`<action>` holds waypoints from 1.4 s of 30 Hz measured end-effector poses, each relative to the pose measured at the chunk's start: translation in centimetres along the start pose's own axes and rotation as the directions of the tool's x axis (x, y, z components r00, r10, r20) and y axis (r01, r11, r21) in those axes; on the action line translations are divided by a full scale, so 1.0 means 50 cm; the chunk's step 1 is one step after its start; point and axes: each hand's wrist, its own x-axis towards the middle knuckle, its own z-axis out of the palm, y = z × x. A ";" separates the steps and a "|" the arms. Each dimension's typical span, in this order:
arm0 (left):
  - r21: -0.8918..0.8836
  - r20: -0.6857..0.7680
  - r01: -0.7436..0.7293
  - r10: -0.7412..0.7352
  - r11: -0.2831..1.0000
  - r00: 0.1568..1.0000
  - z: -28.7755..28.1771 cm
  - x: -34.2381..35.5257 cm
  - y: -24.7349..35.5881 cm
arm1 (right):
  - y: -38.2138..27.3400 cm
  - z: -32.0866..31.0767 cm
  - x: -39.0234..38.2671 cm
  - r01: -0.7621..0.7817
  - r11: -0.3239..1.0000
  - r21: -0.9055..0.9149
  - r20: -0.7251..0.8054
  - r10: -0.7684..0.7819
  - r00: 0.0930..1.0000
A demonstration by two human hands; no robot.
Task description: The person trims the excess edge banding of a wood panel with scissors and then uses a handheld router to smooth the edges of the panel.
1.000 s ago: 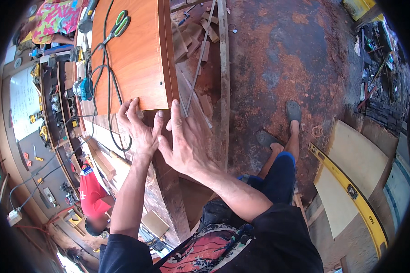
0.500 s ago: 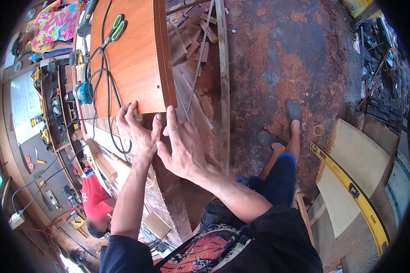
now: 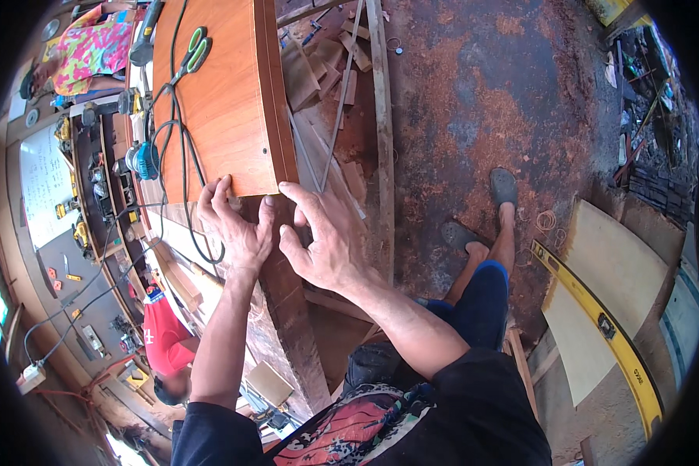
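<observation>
An orange-brown wood-grain panel [image 3: 225, 116] lies flat on the bench, with a thin strip [image 3: 285, 132] along its right edge. My left hand [image 3: 239, 233] is at its near edge, fingertips on the top and the thumb apart at the edge. My right hand [image 3: 325, 241] is open, its index fingertip touching the near right corner where panel and strip meet. Its thumb stands away from the fingers. A small dark spot [image 3: 265, 151] shows near that corner. Green-and-black handled scissors [image 3: 194, 58] and a looped black cord [image 3: 177, 116] lie on the panel.
A blue power tool [image 3: 141, 160] sits left of the panel. Wood offcuts [image 3: 307, 74] lie beneath on the right. A yellow spirit level [image 3: 598, 318] leans at the lower right. A person in red [image 3: 165, 338] and another in bright patterned clothing [image 3: 93, 50] are at the left.
My right index finger has shifted slightly left onto the panel's corner, and the right thumb has moved away from the left hand. My left hand stays at the edge.
</observation>
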 end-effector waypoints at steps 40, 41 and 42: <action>-0.003 -0.016 0.002 -0.002 1.000 1.000 -0.008 0.016 0.013 | 0.030 -0.028 0.026 0.002 0.990 0.143 0.012 -0.004 1.000; 0.011 -0.025 0.010 -0.010 1.000 1.000 -0.015 0.017 0.017 | 0.037 -0.046 0.019 -0.039 0.988 0.148 -0.007 0.041 0.999; -0.043 -0.033 0.026 -0.027 0.999 0.999 -0.020 0.015 0.014 | 0.050 -0.070 0.016 -0.072 0.993 0.096 -0.055 0.078 0.995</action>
